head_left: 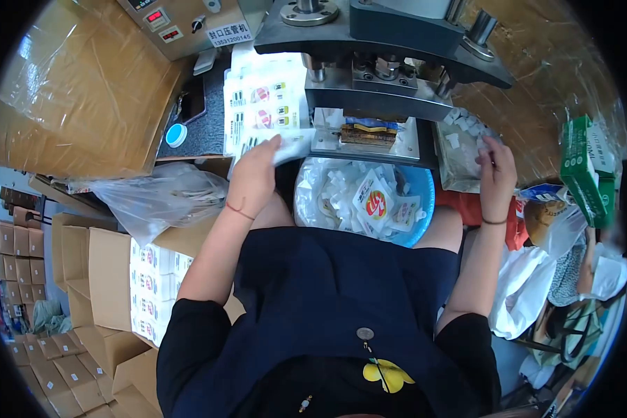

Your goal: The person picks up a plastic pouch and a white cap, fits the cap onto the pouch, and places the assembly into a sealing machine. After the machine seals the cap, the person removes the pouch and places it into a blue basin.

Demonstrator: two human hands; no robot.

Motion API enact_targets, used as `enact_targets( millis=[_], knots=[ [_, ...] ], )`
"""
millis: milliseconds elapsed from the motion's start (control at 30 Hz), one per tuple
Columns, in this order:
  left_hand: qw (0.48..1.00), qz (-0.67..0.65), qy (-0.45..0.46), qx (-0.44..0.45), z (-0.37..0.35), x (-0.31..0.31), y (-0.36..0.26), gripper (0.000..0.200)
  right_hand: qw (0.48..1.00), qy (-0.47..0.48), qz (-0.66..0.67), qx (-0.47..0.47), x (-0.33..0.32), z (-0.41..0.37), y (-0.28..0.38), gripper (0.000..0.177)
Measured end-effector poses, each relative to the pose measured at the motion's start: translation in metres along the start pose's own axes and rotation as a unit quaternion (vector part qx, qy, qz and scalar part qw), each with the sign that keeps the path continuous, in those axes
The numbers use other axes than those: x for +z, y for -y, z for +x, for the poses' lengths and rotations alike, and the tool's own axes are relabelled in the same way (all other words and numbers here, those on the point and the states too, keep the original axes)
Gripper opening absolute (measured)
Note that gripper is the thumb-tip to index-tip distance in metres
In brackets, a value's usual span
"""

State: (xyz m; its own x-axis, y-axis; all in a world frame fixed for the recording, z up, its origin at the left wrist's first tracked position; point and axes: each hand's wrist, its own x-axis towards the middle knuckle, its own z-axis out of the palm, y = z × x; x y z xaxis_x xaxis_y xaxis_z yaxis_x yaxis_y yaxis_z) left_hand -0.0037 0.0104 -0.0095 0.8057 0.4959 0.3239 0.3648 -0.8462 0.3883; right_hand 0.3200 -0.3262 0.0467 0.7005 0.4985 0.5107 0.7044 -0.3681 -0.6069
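- Boxed in by taped brown cardboard [83, 90] outside both hands, with speckled dark worktop [212, 132] ahead of the left.
- Pinched at the left hand's [254, 174] fingertips: a white printed sheet [296, 144], blurred, reaching toward the space between the hands.
- Beneath the right hand [496, 171]: small white pieces [467, 127] in a clear tray [456, 175]. Fingers half curled, narrow at the tips; impossible to tell about any piece held.
- Best, probably, to hold the sheet flat by its edge, lift one piece at a time, and keep fingers well out from under the press [407, 35].
- Between the hands, below that press: a metal plate [411, 143] bearing a blue-and-brown block [369, 132].
- Nearer the body, also between the hands: a blue basin [430, 202] of printed scraps [373, 202], with a red-and-yellow round logo, lettering too small to read.
- Just beyond the left hand: printed sheets [254, 104] with pink and yellow-green marks, text illegible.
- Farther beyond: a control box [188, 24] with red displays and a label [230, 33] reading "封口压管机", "13531200145".
- Outside the right hand: a green box [585, 167] with white lettering, apparently including "ML".
- Outside the left forearm: an open carton [111, 279] of white printed packs [153, 285].
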Motion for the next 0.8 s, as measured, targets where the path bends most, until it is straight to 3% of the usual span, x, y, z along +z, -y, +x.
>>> enact_targets(
  millis=[33,67,133,200,267,333,367,467,600,633,700,800],
  knots=[
    [0.996,-0.012,-0.088,0.029,0.000,-0.003,-0.001,0.031,0.997,-0.001,0.060,0.051,-0.002,-0.005,0.007,0.018],
    [0.982,-0.175,-0.062,-0.021,-0.003,-0.003,-0.008,0.026,0.995,0.016,0.092,0.033,0.001,-0.009,0.015,0.017],
    [0.868,-0.483,-0.003,-0.113,-0.004,-0.014,-0.046,0.021,0.987,0.044,0.152,-0.001,0.012,-0.020,0.041,0.015],
    [0.871,-0.473,0.060,-0.120,-0.006,-0.011,-0.077,0.024,0.949,0.164,0.268,-0.034,0.029,-0.029,0.075,0.013],
    [0.905,-0.400,0.127,-0.064,-0.008,0.001,-0.090,0.025,0.943,0.210,0.234,-0.110,0.029,-0.023,0.102,0.013],
    [0.881,-0.430,0.175,-0.089,-0.009,0.005,-0.110,0.027,0.941,0.194,0.261,-0.089,0.031,-0.015,0.123,0.012],
    [0.863,-0.458,0.195,-0.089,-0.011,0.013,-0.114,0.030,0.940,0.187,0.276,-0.080,0.032,-0.011,0.127,0.012],
    [0.748,-0.606,0.233,-0.135,-0.020,0.024,-0.130,0.033,0.949,0.234,0.152,-0.149,0.034,0.000,0.121,0.014],
    [0.641,-0.665,0.341,-0.178,-0.024,0.027,-0.139,0.034,0.915,0.343,0.169,-0.129,0.020,0.002,0.102,0.016],
    [0.616,-0.682,0.348,-0.185,-0.027,0.032,-0.141,0.033,0.914,0.342,0.183,-0.118,0.020,0.000,0.099,0.019],
    [0.571,-0.710,0.364,-0.194,-0.029,0.047,-0.138,0.031,0.956,0.265,0.069,-0.102,0.015,0.006,0.089,0.025],
    [0.562,-0.722,0.344,-0.210,-0.026,0.057,-0.127,0.031,0.985,0.139,-0.083,-0.055,0.017,0.025,0.027,0.033]
  ],
)
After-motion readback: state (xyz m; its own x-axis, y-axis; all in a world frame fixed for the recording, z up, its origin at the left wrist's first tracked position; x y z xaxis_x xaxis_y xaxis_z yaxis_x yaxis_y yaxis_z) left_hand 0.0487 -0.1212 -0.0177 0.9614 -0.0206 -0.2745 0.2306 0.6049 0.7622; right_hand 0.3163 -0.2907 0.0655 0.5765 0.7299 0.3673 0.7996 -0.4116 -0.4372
